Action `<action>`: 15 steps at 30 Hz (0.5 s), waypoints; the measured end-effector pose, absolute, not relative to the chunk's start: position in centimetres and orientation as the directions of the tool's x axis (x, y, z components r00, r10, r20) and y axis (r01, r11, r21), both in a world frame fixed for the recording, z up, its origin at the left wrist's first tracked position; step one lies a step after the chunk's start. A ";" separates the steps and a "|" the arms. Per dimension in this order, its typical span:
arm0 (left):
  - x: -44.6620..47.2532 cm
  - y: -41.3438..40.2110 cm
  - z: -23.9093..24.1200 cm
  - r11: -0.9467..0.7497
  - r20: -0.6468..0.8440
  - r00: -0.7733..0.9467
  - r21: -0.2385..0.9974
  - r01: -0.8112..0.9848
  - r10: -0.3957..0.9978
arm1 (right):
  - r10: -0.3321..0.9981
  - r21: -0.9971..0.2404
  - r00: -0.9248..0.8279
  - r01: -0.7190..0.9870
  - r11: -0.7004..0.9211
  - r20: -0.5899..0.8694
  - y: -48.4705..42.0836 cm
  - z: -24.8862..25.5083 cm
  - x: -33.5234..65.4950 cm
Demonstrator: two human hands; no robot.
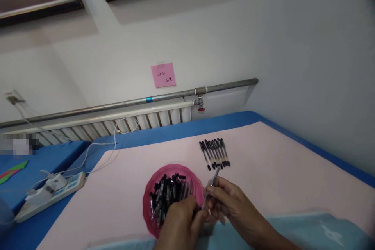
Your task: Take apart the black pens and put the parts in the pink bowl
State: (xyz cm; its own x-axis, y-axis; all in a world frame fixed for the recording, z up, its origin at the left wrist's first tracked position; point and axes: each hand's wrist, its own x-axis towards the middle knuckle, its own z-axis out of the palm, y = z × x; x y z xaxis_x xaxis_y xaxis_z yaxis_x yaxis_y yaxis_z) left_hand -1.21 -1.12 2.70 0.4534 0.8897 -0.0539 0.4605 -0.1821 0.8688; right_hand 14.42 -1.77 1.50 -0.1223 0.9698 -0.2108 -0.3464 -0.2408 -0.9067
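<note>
Hands (202, 209) together pinching slim pen (211, 186), round pink bowl (149, 199) of glossy black pen parts (168, 193)

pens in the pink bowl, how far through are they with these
Done: a row of about eight pens lies side by side on the pink mat beyond the bowl. In hand: the right hand holds one pen at the bowl's edge, with the left hand close against it. Left: the pink bowl holds a sizeable heap of dark pen parts, so most remains.

Approx 7 pens in a row (215, 153), 1 pink bowl (149, 199) w/ many pen parts (166, 195), uncountable; 1 power strip (49, 193); 1 pink note (163, 75).
</note>
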 end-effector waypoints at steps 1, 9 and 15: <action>-1.3 -1.1 2.9 -0.124 -0.096 0.476 0.904 0.410 0.874 | 0.969 -0.897 -0.148 -0.372 -0.240 -0.198 -1.8 1.6 14.5; -1.1 -1.0 2.7 0.060 -0.189 0.467 0.959 0.278 0.864 | 0.979 -0.881 -0.128 -0.429 -0.201 -0.161 -1.7 1.6 14.6; -1.0 -1.1 2.9 0.025 -0.158 0.431 0.954 0.298 0.889 | 0.970 -0.889 -0.155 -0.393 -0.235 -0.188 -1.6 1.1 14.6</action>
